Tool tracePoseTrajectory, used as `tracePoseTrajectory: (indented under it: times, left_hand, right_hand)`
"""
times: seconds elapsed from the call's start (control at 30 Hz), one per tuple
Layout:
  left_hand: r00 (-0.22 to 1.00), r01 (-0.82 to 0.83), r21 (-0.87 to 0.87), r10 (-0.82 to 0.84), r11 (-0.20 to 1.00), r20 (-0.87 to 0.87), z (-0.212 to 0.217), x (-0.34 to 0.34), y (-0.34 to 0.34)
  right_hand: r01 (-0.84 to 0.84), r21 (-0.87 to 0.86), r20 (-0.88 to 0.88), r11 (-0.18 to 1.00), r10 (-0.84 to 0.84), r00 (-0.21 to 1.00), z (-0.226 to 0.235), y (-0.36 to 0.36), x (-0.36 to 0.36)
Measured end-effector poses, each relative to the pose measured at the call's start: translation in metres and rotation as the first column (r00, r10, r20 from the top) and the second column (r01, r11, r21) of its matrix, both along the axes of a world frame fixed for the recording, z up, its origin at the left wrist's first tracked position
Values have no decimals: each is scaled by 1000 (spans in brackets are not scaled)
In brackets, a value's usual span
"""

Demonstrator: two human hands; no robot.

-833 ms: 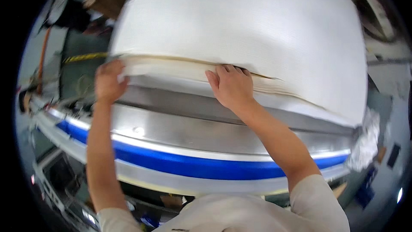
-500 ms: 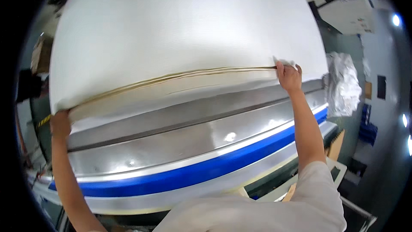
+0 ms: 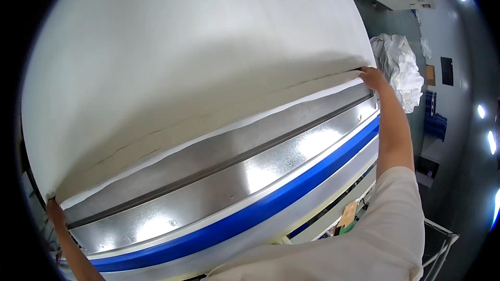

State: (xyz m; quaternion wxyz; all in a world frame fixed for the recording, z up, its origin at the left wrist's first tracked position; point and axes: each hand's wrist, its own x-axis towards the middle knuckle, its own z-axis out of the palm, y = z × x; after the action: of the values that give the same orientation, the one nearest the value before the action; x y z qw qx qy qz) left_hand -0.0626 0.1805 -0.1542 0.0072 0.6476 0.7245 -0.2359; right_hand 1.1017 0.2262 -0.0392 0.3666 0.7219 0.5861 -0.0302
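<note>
A broad white fabric sheet (image 3: 208, 31) covers the table in front of me, with its near edge folded into a long, flattened band. My right hand (image 3: 374, 78) grips the band's right end, fingers closed at the fold, where a small dark gap shows. At the far left corner of the same edge, my left hand (image 3: 55, 212) is closed on the fabric, its fingertips partly hidden. Both arms are spread wide. Thin wavy creases run along the band between the hands.
A bare metal strip (image 3: 239, 171) with a dark slot runs along the table's near side, followed by a blue rail (image 3: 250, 211). Crumpled white material (image 3: 401, 70) lies beyond the right end. A metal frame (image 3: 440, 247) stands at lower right.
My hands have moved farther apart, out to the two ends of the near edge. The stacked fold ridges have flattened into a smoother band. My view has tilted and shifted.
</note>
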Motion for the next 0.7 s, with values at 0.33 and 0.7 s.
tracePoseTrajectory:
  times: [0.33, 0.7]
  left_hand:
    - [951, 93, -86, -114, 992, -289, 62, -10, -28]
    - [971, -69, -207, 17, 976, -240, 200, 52, -76]
  right_hand:
    - [122, 171, 23, 978, -127, 992, -15, 3, -6]
    - [-56, 131, -61, 990, 65, 996, 99, -48, 42]
